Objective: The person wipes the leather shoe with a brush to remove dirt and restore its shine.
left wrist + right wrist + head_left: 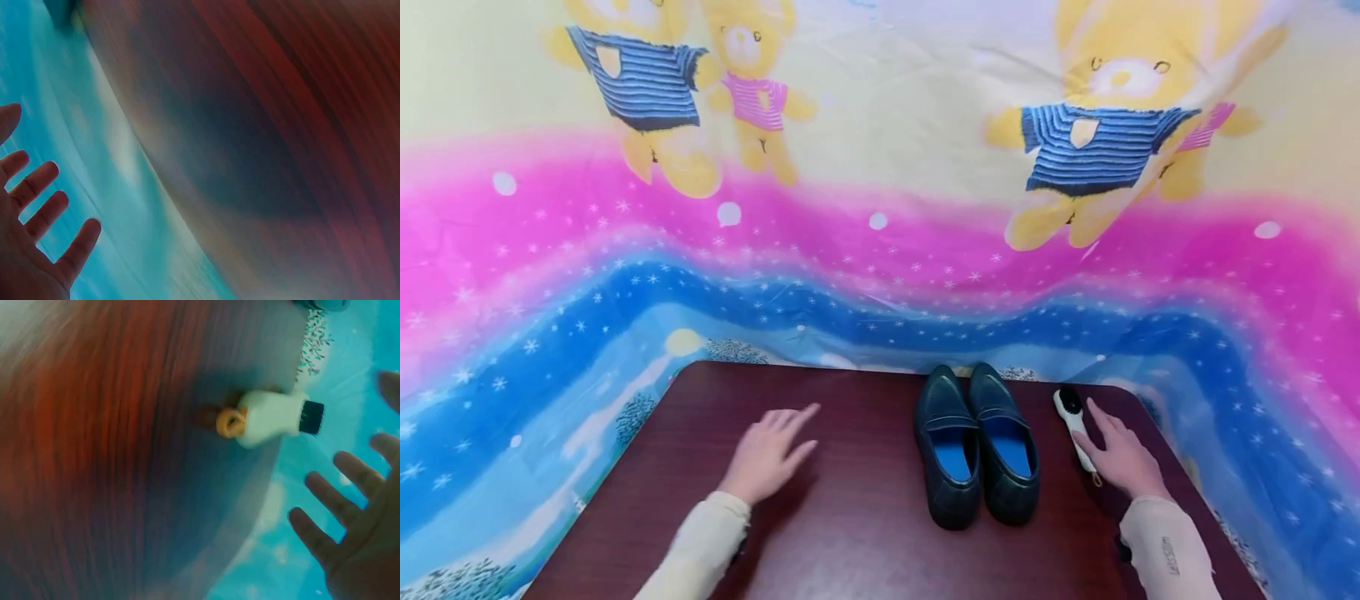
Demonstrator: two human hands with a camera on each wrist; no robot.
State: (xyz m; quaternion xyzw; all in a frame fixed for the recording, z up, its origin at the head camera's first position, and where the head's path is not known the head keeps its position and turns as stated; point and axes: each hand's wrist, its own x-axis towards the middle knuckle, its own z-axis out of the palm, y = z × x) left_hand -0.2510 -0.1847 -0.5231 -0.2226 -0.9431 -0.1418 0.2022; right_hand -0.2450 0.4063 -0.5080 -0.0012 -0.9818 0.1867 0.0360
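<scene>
A pair of dark loafers with blue insoles, the left shoe (951,417) beside the right shoe (1002,408), stands toes away from me on the table. To their right lies a white-handled brush (1075,425) with a black head and a tan loop at its near end. My right hand (1126,458) hovers close beside the brush, fingers spread; the right wrist view shows the brush (269,417) apart from the fingers. Left of the shoes my left hand (766,454) is over the table with its fingers extended, holding nothing.
The dark reddish-brown table (850,533) has rounded far corners. Right behind its far edge hangs a printed cloth (880,275) with bears and snowflakes, which also runs down both sides.
</scene>
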